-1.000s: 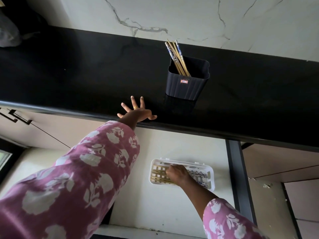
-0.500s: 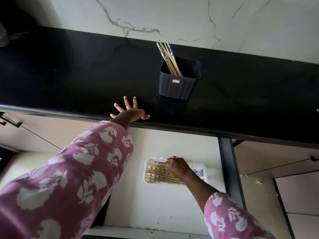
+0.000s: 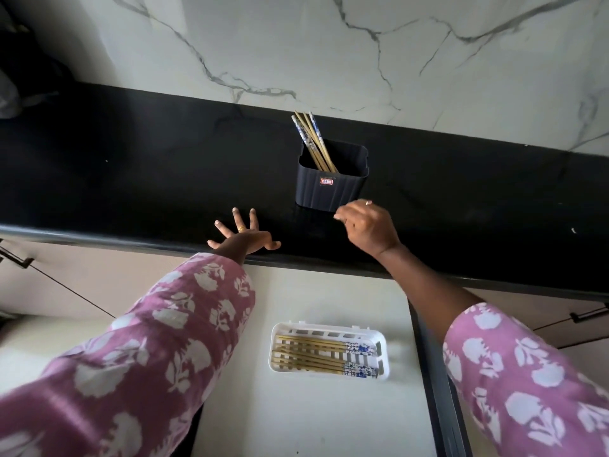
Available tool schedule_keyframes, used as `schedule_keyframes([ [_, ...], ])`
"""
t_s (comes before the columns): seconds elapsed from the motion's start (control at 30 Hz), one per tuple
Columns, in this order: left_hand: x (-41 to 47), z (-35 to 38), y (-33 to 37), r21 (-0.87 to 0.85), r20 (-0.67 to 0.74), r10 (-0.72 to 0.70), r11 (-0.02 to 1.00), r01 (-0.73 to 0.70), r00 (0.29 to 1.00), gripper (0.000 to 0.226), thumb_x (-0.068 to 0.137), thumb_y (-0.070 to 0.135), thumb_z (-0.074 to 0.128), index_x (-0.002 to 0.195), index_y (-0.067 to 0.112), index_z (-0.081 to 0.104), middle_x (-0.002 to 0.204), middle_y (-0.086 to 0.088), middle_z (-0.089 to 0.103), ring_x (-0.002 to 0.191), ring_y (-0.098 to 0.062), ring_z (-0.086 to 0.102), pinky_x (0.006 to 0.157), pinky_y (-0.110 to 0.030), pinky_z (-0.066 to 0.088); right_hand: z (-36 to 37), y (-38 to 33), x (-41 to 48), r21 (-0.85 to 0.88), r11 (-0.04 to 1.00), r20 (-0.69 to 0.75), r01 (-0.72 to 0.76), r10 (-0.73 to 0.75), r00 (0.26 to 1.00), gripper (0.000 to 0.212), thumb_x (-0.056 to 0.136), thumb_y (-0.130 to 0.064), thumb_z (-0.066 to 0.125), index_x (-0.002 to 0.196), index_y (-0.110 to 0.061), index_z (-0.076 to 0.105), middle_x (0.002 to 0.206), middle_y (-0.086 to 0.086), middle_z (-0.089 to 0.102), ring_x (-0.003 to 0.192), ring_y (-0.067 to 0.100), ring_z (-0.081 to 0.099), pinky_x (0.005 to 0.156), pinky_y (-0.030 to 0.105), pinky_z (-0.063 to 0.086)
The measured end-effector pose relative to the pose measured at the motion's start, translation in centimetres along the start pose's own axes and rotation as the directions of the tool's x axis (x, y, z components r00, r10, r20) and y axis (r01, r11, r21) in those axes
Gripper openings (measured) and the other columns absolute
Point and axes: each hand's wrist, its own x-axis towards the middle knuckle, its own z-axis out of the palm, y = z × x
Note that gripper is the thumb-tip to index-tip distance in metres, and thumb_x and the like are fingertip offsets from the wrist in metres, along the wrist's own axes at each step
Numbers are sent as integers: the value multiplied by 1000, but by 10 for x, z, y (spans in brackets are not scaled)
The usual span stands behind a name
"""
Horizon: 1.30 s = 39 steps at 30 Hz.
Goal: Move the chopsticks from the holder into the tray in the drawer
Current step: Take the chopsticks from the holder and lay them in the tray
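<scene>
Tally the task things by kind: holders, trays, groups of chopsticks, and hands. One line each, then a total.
Holders: 1, the black holder on the countertop
Trays: 1, the white tray in the drawer
Chopstick groups: 2, chopsticks in the holder, chopsticks in the tray
Hands: 2, left hand, right hand
Total: 6

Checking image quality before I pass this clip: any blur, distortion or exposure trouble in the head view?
Head view: wide-angle bending curves the black countertop edge; the left sleeve near the lens looks soft; the countertop is so dark that the holder barely separates from it; the marble wall is bright but keeps its veins; chopsticks in the tray stay legible.
</scene>
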Motion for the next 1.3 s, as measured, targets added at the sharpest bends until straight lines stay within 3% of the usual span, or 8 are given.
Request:
schedule_keyframes([
  [0.17,6,0,1,0,13,-14,1000,14,1000,90,83,68,45,147,39,-12,157,2,-23,138,-47,-21,106,-69,0,-6,28,50,-49,988,-126,-143,136,983,9,74,1,73,67,-3,70,63,12,70,56,28,67,53,28,54],
  [0.3,13,1,0,-17,21,-9,1000,10,1000,94,82,66,49,146,39,-15,155,3,-28,138,-47,-24,105,-70,0,4,41,86,25,922,40,-387,386,921,17,89,-9,59,85,2,71,81,21,70,75,36,65,65,36,52],
  [0.47,18,3,-1,-19,25,-7,1000,7,1000,97,81,66,51,145,40,-19,153,3,-32,137,-46,-25,105,-70,1,31,46,115,99,776,192,-623,599,777,20,87,-14,65,91,5,71,92,22,73,88,30,69,78,32,57],
  [0.6,23,3,-2,-16,29,-8,1000,8,1000,100,80,65,53,143,40,-21,151,3,-35,137,-46,-26,104,-71,1,52,53,130,30,691,301,-723,683,665,21,84,-15,70,93,3,72,100,21,71,100,32,66,90,41,55],
  [0.77,26,2,-2,-26,51,-5,1000,6,999,102,80,64,54,143,40,-22,150,4,-37,136,-46,-27,104,-71,0,73,57,139,-28,630,334,-776,738,587,30,83,-18,71,106,1,67,114,21,64,102,34,64,88,38,55],
  [0.97,27,2,-2,-30,57,-2,1000,4,998,101,81,62,55,142,40,-23,149,3,-38,136,-45,-28,104,-71,-1,83,53,140,-112,645,310,-756,745,590,22,92,-3,51,108,2,65,117,25,59,102,41,62,86,43,55],
  [1.13,29,4,-3,-41,54,2,999,0,999,103,80,62,56,142,41,-24,148,4,-40,136,-45,-30,104,-72,-1,76,56,140,-37,634,303,-772,744,596,17,88,-7,60,100,1,68,110,22,63,102,35,61,85,38,55],
  [1.3,29,5,-2,-24,36,-8,1000,9,999,102,80,64,55,142,41,-22,150,3,-37,136,-46,-28,104,-71,0,51,61,143,78,680,235,-729,698,676,14,83,-10,68,92,0,72,94,20,72,92,32,67,82,38,57],
])
